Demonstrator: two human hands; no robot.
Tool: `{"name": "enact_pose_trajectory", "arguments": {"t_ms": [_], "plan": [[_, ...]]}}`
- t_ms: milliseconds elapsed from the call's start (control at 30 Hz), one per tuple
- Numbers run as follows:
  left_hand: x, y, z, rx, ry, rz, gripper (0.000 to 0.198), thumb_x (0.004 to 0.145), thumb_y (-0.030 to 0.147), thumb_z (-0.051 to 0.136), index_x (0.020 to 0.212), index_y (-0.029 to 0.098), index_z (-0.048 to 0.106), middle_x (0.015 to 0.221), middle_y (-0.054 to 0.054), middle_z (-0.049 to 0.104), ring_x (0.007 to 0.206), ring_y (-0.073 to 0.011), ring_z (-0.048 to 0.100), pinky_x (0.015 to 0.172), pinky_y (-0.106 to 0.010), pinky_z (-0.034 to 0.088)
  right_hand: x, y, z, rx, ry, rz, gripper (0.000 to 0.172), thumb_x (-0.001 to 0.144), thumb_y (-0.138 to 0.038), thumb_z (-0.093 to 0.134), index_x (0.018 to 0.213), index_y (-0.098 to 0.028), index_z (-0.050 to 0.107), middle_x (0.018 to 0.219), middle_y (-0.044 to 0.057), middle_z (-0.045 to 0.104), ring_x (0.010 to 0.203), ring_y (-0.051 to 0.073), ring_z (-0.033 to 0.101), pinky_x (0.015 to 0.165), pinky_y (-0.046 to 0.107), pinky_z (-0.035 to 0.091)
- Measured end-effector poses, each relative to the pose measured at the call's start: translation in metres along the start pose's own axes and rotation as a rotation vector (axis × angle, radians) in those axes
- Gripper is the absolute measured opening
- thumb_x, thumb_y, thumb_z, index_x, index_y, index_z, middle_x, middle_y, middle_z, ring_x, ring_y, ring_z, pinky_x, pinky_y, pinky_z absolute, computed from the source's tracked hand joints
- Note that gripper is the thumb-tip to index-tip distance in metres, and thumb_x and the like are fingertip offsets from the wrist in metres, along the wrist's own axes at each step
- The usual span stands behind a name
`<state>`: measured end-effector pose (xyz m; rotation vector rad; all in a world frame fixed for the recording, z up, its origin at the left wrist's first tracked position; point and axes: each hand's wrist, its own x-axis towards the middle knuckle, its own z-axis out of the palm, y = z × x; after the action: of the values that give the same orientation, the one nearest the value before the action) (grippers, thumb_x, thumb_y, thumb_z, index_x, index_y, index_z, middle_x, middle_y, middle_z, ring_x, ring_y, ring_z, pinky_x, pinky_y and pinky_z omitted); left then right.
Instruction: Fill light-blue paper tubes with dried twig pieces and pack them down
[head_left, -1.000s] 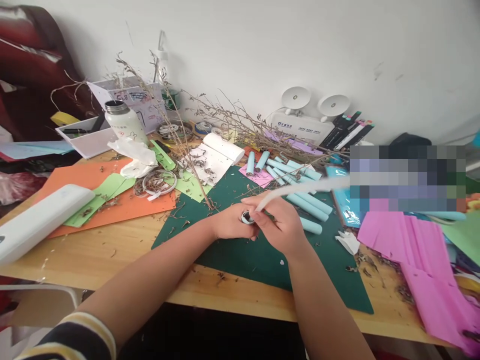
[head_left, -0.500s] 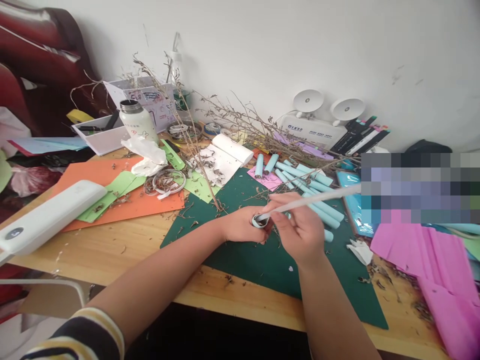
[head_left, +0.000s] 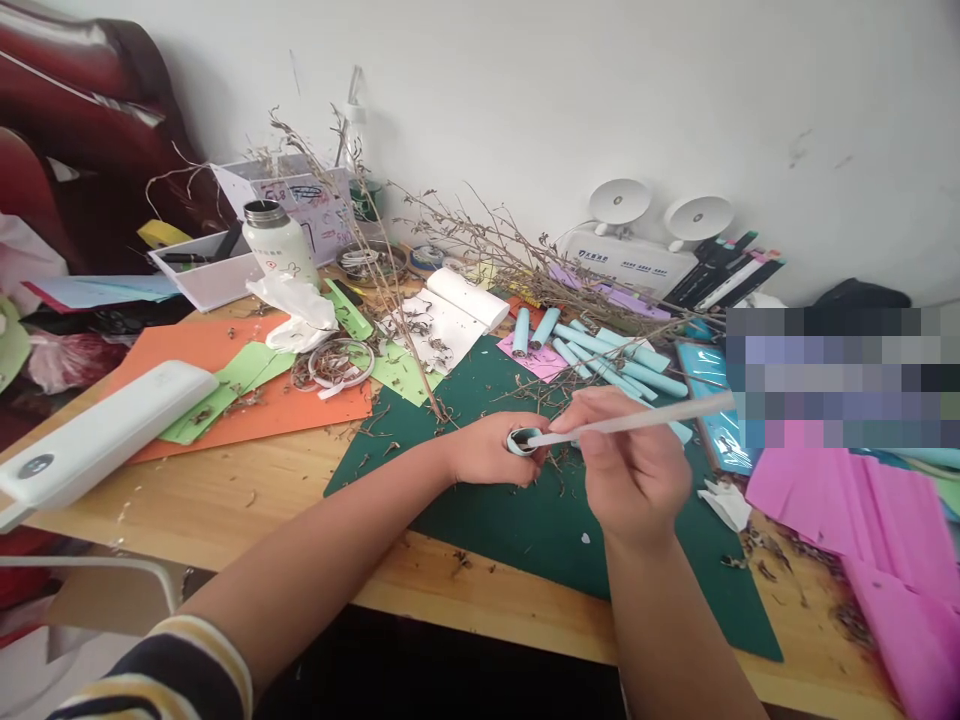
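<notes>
My left hand (head_left: pixel 487 450) is wrapped round a light-blue paper tube (head_left: pixel 513 447), whose open end faces up toward me. Dark bits seem to lie inside it; the rest of the tube is hidden by the fingers. My right hand (head_left: pixel 637 475) pinches a long, thin whitish stick (head_left: pixel 652 414). Its near end rests at the tube's mouth, and the stick slants up to the right. Both hands are over a dark green mat (head_left: pixel 525 540) strewn with dry plant scraps. Behind the right hand lie several similar blue paper tubes (head_left: pixel 652 374).
Dried branches (head_left: pixel 495 240) spread along the wall beside a white box with two round lamps (head_left: pixel 622 255). At the left are an open white bottle (head_left: pixel 277 245), orange paper (head_left: pixel 247 420) and a white elongated device (head_left: pixel 112 425). Pink crepe paper (head_left: pixel 847 510) covers the right side.
My right hand has moved right, drawing the stick back so that its end is now at the tube's mouth rather than deeper inside. My left hand stays almost in place.
</notes>
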<state>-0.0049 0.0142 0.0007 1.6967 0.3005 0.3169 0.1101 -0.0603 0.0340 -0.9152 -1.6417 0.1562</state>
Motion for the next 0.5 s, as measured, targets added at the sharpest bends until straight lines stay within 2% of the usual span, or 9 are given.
{"name": "enact_pose_trajectory", "arguments": {"t_ms": [33, 133, 200, 267, 367, 400, 500], "plan": [[0.0005, 0.0003, -0.0001, 0.043, 0.006, 0.012, 0.012, 0.057, 0.005, 0.048, 0.064, 0.013, 0.044, 0.058, 0.004, 0.047, 0.056, -0.0089, 0.048, 0.051, -0.021, 0.042, 0.0004, -0.0013, 0.0006, -0.002, -0.029, -0.012, 0.03, 0.078, -0.012, 0.042, 0.102, -0.026, 0.052, 0.076, 0.002, 0.059, 0.072, 0.016, 0.053, 0.069, 0.035, 0.043], [0.002, 0.0025, -0.0002, 0.201, 0.028, 0.116, 0.021, 0.056, 0.001, 0.048, 0.073, 0.013, 0.051, 0.076, -0.001, 0.054, 0.076, -0.0136, 0.051, 0.065, -0.024, 0.044, 0.0022, -0.0026, 0.0027, -0.128, -0.235, -0.018, 0.026, 0.077, -0.012, 0.044, 0.097, -0.026, 0.054, 0.074, 0.002, 0.06, 0.075, 0.017, 0.053, 0.071, 0.037, 0.041], [0.0026, 0.0035, 0.0, 0.243, 0.04, 0.181, 0.026, 0.055, 0.0, 0.047, 0.076, 0.013, 0.053, 0.085, -0.003, 0.054, 0.082, -0.0148, 0.05, 0.068, -0.024, 0.044, 0.0031, -0.0019, 0.0034, -0.179, -0.3, -0.003, 0.024, 0.077, -0.012, 0.044, 0.094, -0.026, 0.054, 0.073, 0.002, 0.06, 0.075, 0.017, 0.054, 0.071, 0.037, 0.041], [0.0026, 0.0033, 0.0002, 0.206, 0.033, 0.161, 0.022, 0.056, 0.0, 0.046, 0.072, 0.013, 0.052, 0.078, -0.001, 0.054, 0.074, -0.0136, 0.052, 0.062, -0.023, 0.044, 0.0033, -0.0011, 0.0028, -0.158, -0.263, -0.001, 0.021, 0.077, -0.012, 0.044, 0.091, -0.025, 0.055, 0.076, 0.002, 0.061, 0.076, 0.017, 0.054, 0.072, 0.037, 0.042], [0.0016, 0.002, 0.0002, 0.079, 0.007, 0.042, 0.012, 0.057, 0.004, 0.045, 0.064, 0.013, 0.047, 0.059, 0.002, 0.049, 0.055, -0.0104, 0.05, 0.05, -0.022, 0.041, 0.0031, -0.001, 0.0009, -0.097, -0.131, 0.006, 0.023, 0.077, -0.012, 0.044, 0.093, -0.026, 0.053, 0.078, 0.002, 0.062, 0.078, 0.018, 0.054, 0.072, 0.037, 0.043], [0.0012, 0.0018, 0.0002, 0.06, 0.003, 0.026, 0.011, 0.056, 0.004, 0.045, 0.063, 0.013, 0.046, 0.056, 0.003, 0.048, 0.053, -0.0099, 0.049, 0.048, -0.021, 0.04, 0.0031, -0.0011, 0.0003, -0.113, -0.124, 0.014, 0.022, 0.077, -0.013, 0.045, 0.092, -0.026, 0.054, 0.078, 0.002, 0.062, 0.079, 0.018, 0.055, 0.072, 0.036, 0.043], [0.0002, 0.0019, 0.0003, 0.099, 0.02, 0.058, 0.011, 0.053, 0.003, 0.044, 0.057, 0.013, 0.044, 0.055, 0.003, 0.047, 0.054, -0.0094, 0.047, 0.048, -0.021, 0.039, 0.0027, 0.0003, -0.0011, -0.228, -0.22, 0.016, 0.017, 0.077, -0.013, 0.046, 0.083, -0.025, 0.057, 0.08, 0.001, 0.064, 0.08, 0.018, 0.056, 0.072, 0.035, 0.043]]}}
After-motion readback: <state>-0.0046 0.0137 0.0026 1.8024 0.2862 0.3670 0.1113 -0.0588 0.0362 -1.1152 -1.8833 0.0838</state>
